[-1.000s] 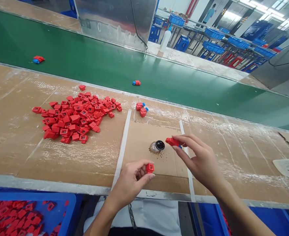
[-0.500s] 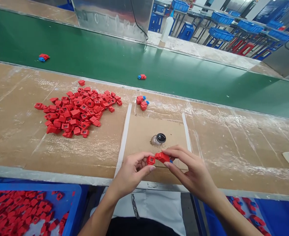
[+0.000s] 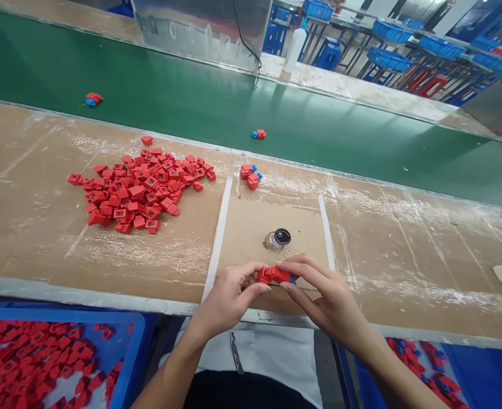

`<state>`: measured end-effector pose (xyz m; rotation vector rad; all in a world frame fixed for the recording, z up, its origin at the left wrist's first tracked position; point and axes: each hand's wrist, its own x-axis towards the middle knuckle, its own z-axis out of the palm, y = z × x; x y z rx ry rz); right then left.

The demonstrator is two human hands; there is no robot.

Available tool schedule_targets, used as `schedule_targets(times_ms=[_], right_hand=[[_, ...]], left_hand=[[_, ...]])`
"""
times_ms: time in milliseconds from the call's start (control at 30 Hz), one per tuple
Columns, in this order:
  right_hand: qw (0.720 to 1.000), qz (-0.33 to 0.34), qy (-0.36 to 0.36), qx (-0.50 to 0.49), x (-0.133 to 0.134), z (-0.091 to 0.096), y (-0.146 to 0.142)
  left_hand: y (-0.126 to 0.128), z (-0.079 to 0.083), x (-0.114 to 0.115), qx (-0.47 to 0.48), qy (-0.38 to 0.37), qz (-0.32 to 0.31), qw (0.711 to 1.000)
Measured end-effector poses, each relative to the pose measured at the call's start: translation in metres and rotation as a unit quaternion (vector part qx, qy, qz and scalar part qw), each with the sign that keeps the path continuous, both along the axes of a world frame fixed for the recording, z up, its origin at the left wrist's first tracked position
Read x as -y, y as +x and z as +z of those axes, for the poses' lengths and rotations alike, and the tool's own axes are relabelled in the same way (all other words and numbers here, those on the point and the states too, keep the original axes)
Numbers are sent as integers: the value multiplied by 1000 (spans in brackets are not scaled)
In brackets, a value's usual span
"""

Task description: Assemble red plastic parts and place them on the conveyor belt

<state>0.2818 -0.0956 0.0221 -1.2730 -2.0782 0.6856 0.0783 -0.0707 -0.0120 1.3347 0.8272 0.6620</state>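
My left hand (image 3: 229,298) pinches a small red plastic cap (image 3: 264,275) between thumb and fingers. My right hand (image 3: 325,298) grips a red piece with a blue end (image 3: 281,275), pressed against that cap above the near edge of the cardboard-covered table (image 3: 41,238). Just beyond my fingers a small glass jar with a dark lid (image 3: 277,239) lies on its side among fine crumbs. A heap of red caps (image 3: 140,190) sits to the left.
Three joined red-and-blue pieces (image 3: 251,175) lie near the green conveyor belt (image 3: 191,108), which carries two more (image 3: 92,99) (image 3: 258,134). Blue bins of red parts (image 3: 41,363) (image 3: 421,363) stand below the table edge. A white bottle (image 3: 295,48) stands beyond the belt.
My right hand brought its red-and-blue piece back from beside the jar to my left hand. The two red parts now touch, pressed together.
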Motion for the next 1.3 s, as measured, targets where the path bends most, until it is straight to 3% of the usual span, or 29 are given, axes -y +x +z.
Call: schedule_targets(times_ms=[233,500,767,1133,1300], right_hand=[[999,15,-31,18,1,-1,-4],[997,36,-75,-4,-3,-6,-16],[998,28,-61,15,-10,0,-26],[996,-71,-31,-44,-1,-9,-22],[995,-70,-28,-70,2,-19,-28]], left_hand=[[-2,0,0,-26,2,-8,1000],[-5,-9,0,-12,-45,-3,999],[-5,-10,-1,12,-68,11,998],[0,-10,-4,37,-84,41,995],[0,-14,-4,47,-94,34,994]])
